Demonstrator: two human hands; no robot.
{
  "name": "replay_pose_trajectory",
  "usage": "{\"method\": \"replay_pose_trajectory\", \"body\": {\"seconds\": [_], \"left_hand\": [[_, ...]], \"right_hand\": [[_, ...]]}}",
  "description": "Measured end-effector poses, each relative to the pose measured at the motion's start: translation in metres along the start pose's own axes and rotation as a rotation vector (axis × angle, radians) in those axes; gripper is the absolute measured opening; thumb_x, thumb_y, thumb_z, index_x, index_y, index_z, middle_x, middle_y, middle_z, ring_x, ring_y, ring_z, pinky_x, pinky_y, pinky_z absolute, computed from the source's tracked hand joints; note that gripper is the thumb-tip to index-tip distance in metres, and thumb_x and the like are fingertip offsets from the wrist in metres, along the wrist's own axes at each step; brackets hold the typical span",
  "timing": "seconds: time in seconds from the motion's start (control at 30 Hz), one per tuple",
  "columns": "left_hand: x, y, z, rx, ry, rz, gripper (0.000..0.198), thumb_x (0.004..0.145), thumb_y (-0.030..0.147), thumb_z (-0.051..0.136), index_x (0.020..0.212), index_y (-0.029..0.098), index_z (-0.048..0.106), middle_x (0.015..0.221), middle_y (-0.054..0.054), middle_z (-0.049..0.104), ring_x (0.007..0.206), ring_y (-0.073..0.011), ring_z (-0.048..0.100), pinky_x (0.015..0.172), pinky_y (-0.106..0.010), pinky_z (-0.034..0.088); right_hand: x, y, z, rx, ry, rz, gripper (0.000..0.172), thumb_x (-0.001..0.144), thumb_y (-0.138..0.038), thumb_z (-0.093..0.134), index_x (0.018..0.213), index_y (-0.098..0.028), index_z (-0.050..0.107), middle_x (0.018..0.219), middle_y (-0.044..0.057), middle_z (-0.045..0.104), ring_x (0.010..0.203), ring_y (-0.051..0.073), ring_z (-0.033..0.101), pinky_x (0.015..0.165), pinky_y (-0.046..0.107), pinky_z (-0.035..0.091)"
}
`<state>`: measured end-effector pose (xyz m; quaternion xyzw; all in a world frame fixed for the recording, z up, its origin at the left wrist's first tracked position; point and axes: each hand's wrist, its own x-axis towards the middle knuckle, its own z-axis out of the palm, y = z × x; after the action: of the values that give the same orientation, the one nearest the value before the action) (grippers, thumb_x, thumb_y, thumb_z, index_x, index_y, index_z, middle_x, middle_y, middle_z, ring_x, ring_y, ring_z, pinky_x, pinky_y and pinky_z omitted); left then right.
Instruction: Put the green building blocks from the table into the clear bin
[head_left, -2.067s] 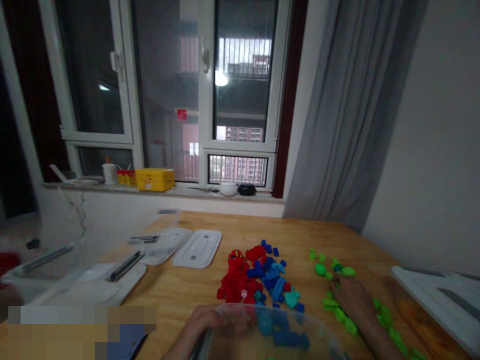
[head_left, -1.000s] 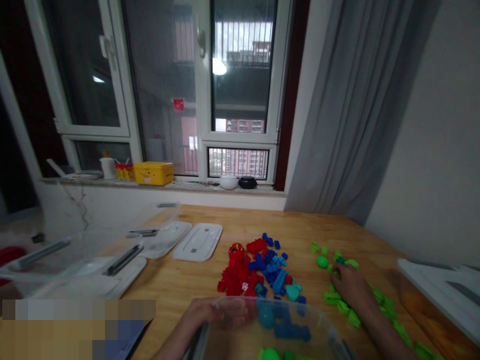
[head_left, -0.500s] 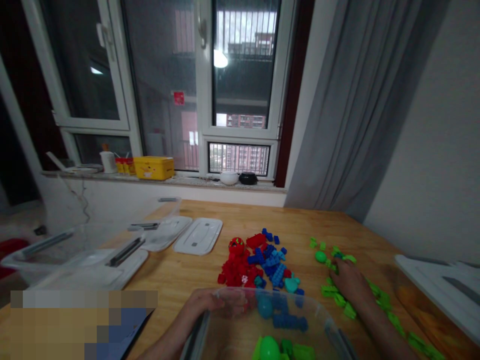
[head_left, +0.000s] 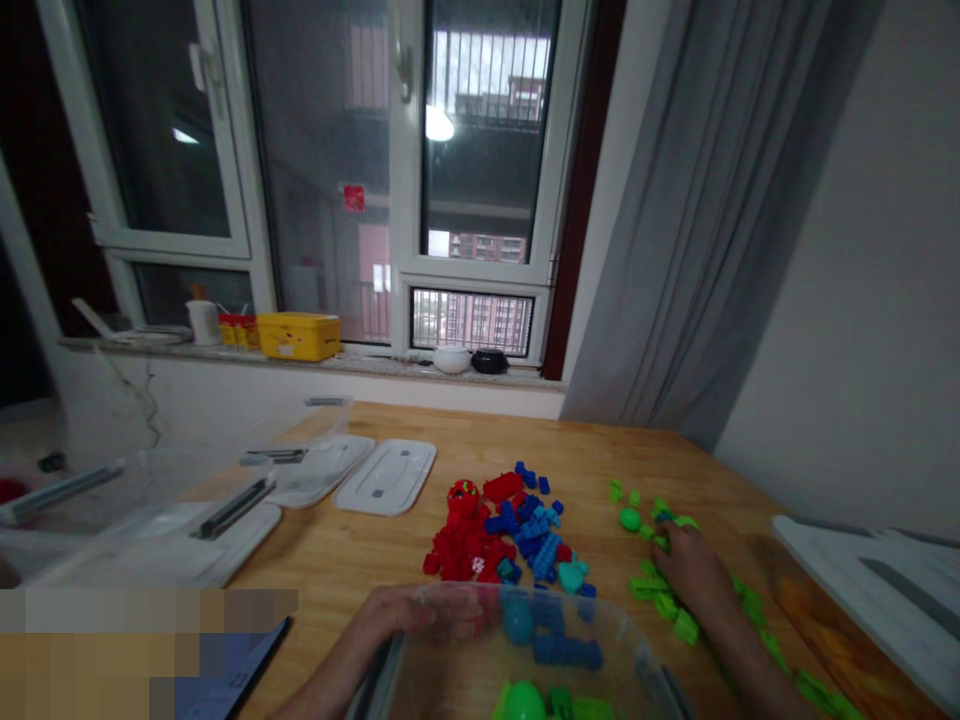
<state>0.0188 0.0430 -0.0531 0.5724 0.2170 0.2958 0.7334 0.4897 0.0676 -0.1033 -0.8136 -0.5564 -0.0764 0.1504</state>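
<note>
My left hand (head_left: 397, 612) grips the near-left rim of a clear plastic bin (head_left: 450, 660) that holds a few green pieces (head_left: 525, 702) and blue pieces. My right hand (head_left: 694, 570) rests palm down on a scatter of green toy bricks (head_left: 660, 600) on the wooden table (head_left: 360, 560); whether its fingers pinch a brick is hidden. A pile of red bricks (head_left: 465, 550) and blue bricks (head_left: 536, 535) lies between the hands, just beyond the bin.
Two white lids (head_left: 386, 477) and several clear bins (head_left: 135, 500) sit at the left. Another lidded bin (head_left: 870, 590) stands at the right edge. A yellow box (head_left: 298, 335) and small bowls sit on the windowsill. A grey curtain (head_left: 697, 250) hangs right.
The view has tilted down slightly, bringing the green pieces inside the bin into sight. My right hand stays on the green bricks and my left hand stays on the bin rim.
</note>
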Motion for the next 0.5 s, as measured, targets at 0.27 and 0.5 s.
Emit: {"method": "replay_pose_trajectory", "body": {"seconds": [0.27, 0.5], "left_hand": [[0.018, -0.029, -0.026, 0.004, -0.002, -0.086, 0.044, 0.070, 0.021, 0.063, 0.110, 0.019, 0.082, 0.119, -0.007, 0.080, 0.127, -0.0439, 0.061, 0.117, -0.061, 0.032], [0.025, -0.037, -0.029, -0.011, 0.004, -0.093, 0.044, 0.067, 0.028, 0.066, 0.106, 0.020, 0.083, 0.118, -0.007, 0.080, 0.126, -0.0435, 0.062, 0.116, -0.060, 0.034]], "right_hand": [[-0.005, -0.002, -0.006, -0.001, -0.023, -0.014, 0.035, 0.090, -0.021, 0.048, 0.119, -0.014, 0.067, 0.119, 0.019, 0.076, 0.108, 0.029, 0.072, 0.084, 0.034, 0.050], [-0.004, -0.003, -0.015, -0.051, -0.013, -0.021, 0.036, 0.092, -0.027, 0.046, 0.119, -0.013, 0.066, 0.115, 0.021, 0.074, 0.106, 0.031, 0.072, 0.086, 0.036, 0.051]]}}
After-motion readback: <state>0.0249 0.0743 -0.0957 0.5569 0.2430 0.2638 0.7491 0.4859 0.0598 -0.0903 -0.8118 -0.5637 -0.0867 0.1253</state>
